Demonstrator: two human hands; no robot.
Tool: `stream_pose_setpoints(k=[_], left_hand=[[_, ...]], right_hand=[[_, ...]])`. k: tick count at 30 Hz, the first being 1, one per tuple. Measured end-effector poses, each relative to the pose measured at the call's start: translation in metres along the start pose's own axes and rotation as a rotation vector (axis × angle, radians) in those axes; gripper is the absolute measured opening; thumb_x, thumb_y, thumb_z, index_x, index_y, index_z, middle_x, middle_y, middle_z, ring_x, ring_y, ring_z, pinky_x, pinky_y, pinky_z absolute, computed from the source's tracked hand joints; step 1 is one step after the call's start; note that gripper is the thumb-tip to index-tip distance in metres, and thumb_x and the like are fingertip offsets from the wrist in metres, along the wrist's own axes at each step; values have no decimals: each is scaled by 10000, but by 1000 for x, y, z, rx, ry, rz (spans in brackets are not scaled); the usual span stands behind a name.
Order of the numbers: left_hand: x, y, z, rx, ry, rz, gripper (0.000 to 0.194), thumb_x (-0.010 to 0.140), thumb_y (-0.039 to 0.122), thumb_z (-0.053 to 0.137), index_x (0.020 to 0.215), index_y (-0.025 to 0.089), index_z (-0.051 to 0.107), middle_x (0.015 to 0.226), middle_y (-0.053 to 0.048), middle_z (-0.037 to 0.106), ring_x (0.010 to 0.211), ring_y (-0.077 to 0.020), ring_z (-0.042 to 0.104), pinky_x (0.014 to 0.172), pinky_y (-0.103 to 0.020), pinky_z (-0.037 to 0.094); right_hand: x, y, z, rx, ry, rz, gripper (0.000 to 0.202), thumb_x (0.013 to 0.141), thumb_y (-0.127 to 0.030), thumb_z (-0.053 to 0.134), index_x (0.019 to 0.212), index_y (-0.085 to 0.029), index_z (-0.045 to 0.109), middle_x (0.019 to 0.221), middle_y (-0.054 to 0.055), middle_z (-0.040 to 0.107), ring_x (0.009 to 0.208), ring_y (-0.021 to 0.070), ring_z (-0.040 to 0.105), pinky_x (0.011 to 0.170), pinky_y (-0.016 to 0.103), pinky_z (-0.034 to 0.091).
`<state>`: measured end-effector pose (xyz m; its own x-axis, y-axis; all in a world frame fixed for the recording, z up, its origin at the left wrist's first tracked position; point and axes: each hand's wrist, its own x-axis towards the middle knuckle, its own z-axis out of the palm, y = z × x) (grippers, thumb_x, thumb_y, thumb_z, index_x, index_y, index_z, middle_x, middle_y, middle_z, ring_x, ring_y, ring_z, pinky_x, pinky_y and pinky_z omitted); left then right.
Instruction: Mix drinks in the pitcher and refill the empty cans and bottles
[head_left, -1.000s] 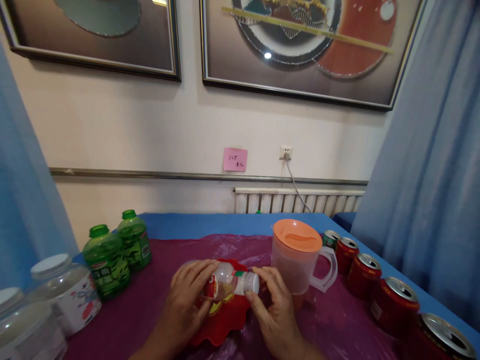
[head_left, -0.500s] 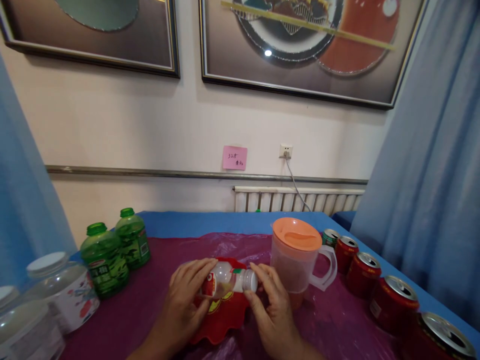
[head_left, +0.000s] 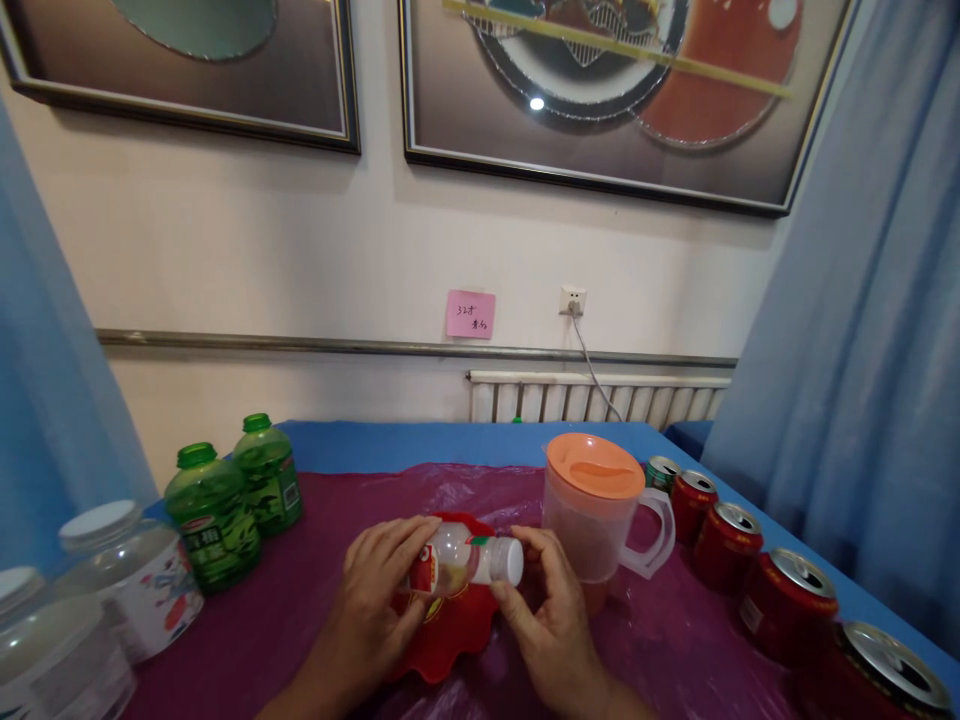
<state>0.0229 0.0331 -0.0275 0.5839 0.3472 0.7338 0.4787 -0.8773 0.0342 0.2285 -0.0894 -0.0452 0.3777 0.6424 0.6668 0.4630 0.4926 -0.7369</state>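
Observation:
A small clear plastic bottle [head_left: 457,550] with a red label and a white cap [head_left: 510,562] lies sideways in my hands, its cap end to the right. My left hand [head_left: 386,590] is wrapped round the labelled body and base end. At the other end, my right hand [head_left: 547,610] curls about the cap, thumb below and index finger above; finger contact on the far side is hidden. Beneath the bottle is a red scalloped plate [head_left: 442,655] with a yellow design, partly covered by the bottle and my left hand.
A clear pitcher [head_left: 581,535] with an orange lid stands just beyond my right hand. Red cans [head_left: 724,540] line the right side. Green bottles [head_left: 210,520] and white-lidded jars [head_left: 142,590] stand at left. Purple plastic sheeting [head_left: 330,500] covers much of the blue table.
The bottle's cap end has shifted slightly right and its end face shows more. My right index finger has moved a little back from the cap. My left hand keeps its hold.

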Motion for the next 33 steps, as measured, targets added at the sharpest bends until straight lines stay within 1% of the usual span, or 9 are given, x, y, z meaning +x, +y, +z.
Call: stream_pose_setpoints(k=[3, 7, 9, 14, 15, 17, 20, 29, 33], left_hand=[[1, 1, -2, -1, -10, -17, 545, 865, 283, 574, 1408, 280, 521, 1310, -78, 682, 1196, -280, 613, 1046, -446, 432], [3, 5, -3, -14, -1, -41, 544, 858, 247, 557, 1398, 294, 513, 1304, -70, 679, 1189, -280, 608, 1033, -452, 434], [3, 6, -3, -20, 9, -50, 542, 859, 241, 551, 1396, 294, 511, 1301, -69, 678, 1187, -282, 605, 1034, -458, 432], [4, 6, -4, -20, -7, -9, 564, 862, 261, 575, 1419, 296, 491, 1305, -62, 677, 1187, -282, 611, 1022, -452, 450], [4, 6, -4, -21, -15, -5, 571, 864, 260, 574, 1427, 295, 484, 1310, -63, 675, 1192, -282, 610, 1023, -453, 453], [3, 7, -5, -23, -30, -14, 583, 863, 244, 563, 1437, 291, 474, 1318, -65, 671, 1202, -282, 606, 1034, -459, 452], [3, 8, -6, -25, -41, -20, 584, 861, 239, 566, 1436, 289, 479, 1314, -67, 673, 1199, -282, 610, 1039, -461, 457], [2, 6, -3, -43, -26, -43, 568, 862, 264, 569, 1423, 295, 489, 1319, -68, 670, 1208, -287, 604, 1049, -471, 453], [2, 8, -2, -51, -33, -57, 579, 842, 242, 556, 1416, 297, 503, 1311, -67, 679, 1205, -286, 612, 1047, -468, 462]], right_hand=[[2, -2, 0, 27, -20, -6, 324, 926, -242, 625, 1245, -267, 574, 1124, 49, 647, 1021, 203, 635, 875, 327, 542], [1, 0, 0, 30, -48, -50, 429, 927, -195, 599, 1335, -316, 541, 1243, 41, 634, 1151, 209, 602, 1004, 363, 494], [-1, 1, 0, 26, -45, -48, 455, 918, -196, 610, 1348, -329, 542, 1266, 38, 634, 1173, 216, 601, 1021, 372, 488], [-4, 3, 2, 55, 11, 77, 561, 869, -252, 705, 1389, -295, 497, 1242, 59, 653, 1083, 227, 650, 944, 359, 533], [-4, 3, 2, 70, 9, 92, 541, 863, -261, 716, 1363, -285, 510, 1207, 56, 660, 1049, 222, 656, 922, 354, 538], [-3, 3, 1, 90, -7, 99, 429, 861, -269, 715, 1262, -271, 561, 1122, 41, 664, 984, 212, 655, 879, 343, 539], [-1, 2, 0, 86, -25, 92, 319, 867, -264, 700, 1166, -263, 588, 1066, 27, 647, 954, 205, 635, 855, 337, 525], [-1, -1, 0, 65, -41, 56, 346, 890, -237, 656, 1218, -282, 555, 1125, 28, 632, 1021, 204, 615, 914, 345, 503], [-1, -2, 0, 40, -43, 60, 370, 891, -228, 651, 1242, -287, 547, 1144, 29, 637, 1037, 204, 619, 924, 344, 503]])
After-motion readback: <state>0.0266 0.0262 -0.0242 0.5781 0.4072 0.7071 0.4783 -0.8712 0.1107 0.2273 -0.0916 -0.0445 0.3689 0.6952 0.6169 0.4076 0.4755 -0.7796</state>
